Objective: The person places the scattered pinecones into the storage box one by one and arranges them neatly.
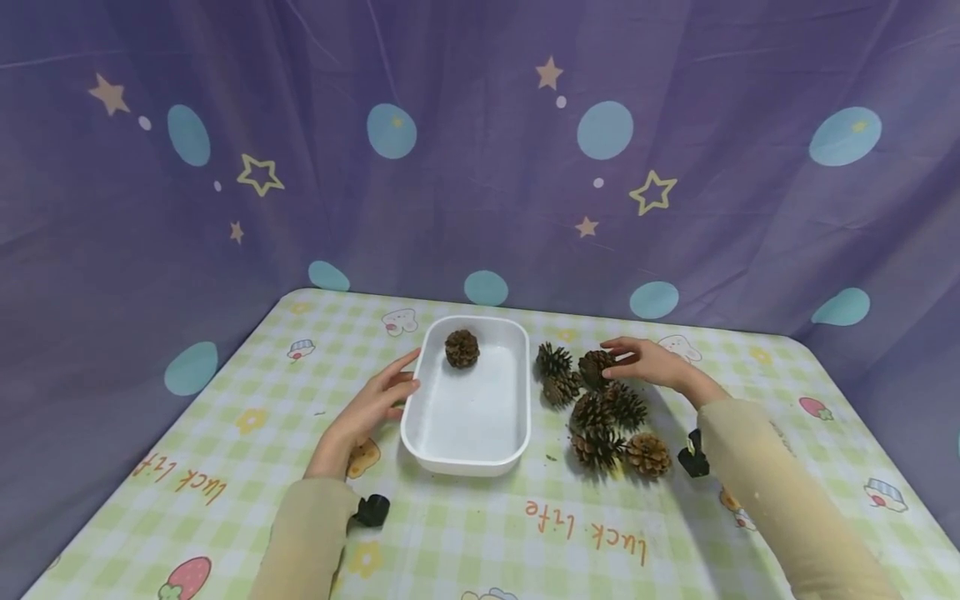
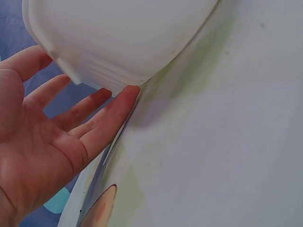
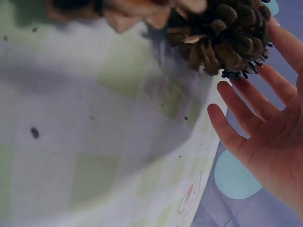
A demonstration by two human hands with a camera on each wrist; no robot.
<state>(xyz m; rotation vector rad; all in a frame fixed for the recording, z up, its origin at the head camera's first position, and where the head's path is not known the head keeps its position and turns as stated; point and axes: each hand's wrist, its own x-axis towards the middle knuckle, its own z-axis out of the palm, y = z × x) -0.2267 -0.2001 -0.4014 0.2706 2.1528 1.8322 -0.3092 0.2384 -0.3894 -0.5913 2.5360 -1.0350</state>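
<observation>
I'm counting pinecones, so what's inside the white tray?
One pinecone, toward the far end of the white tray. Elsewhere it looks bare inside; what's beneath the pinecone is hidden.

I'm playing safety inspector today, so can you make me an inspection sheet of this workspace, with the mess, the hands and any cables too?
Surface: green-and-white checked tablecloth printed with strawberries, flowers and orange lettering.
Job's things: white, rounded-rectangular, plastic-looking tray with one round brown woody pine cone inside; a cluster of brown woody pine cones lies right of the tray.
Clutter: small dark specks on the tablecloth.
Left hand: fingertips against the tray's outer left side.
Right hand: thumb and fingers at a pine cone on the cluster's far side; whether it grips, cannot tell.
Cables: nothing seen.
Surroundings: purple fabric backdrop with stars and light-blue ovals.
</observation>
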